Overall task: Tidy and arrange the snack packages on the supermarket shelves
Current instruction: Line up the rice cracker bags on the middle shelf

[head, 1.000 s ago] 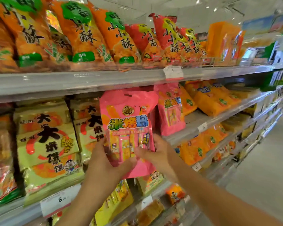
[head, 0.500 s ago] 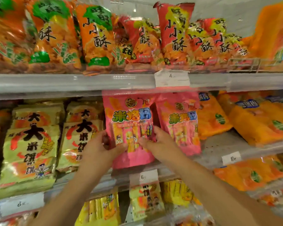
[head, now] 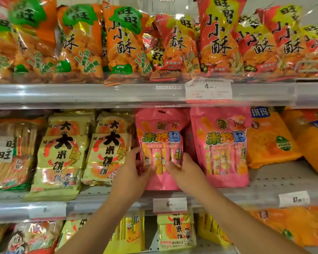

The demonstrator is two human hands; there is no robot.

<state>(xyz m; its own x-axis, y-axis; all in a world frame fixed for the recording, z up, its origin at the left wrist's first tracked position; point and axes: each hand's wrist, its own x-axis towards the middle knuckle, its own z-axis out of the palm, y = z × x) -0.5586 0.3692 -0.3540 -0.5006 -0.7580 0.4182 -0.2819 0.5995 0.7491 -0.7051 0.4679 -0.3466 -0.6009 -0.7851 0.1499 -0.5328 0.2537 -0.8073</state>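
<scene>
**Seating the pink pouch square on the middle shelf**

We have both hands on the pink pouch (head: 161,143), and it stands upright on the middle shelf (head: 264,182), its base at the front lip above the 6.99 price tag (head: 169,204). Our left hand (head: 131,174) grips the pouch's left edge, fingers behind and thumb across the front; our right hand (head: 186,173) pinches the lower right, fingertips on the printed window. Neither hand is spread flat.

Just beside it on the right stands a second pink pouch (head: 222,145), faced forward, and that, we judge, is our guide. We want the same height, the same tilt, the label straight on. To the left the yellow rice-cracker packs (head: 106,149) sit close, so our left knuckles have little room; better to slide the fingers out upward than drag them sideways and knock that stack.

The bag looks soft and light, so we press gently at the base and let it settle before letting go. Whether more pouches stand behind it, we cannot tell.
</scene>
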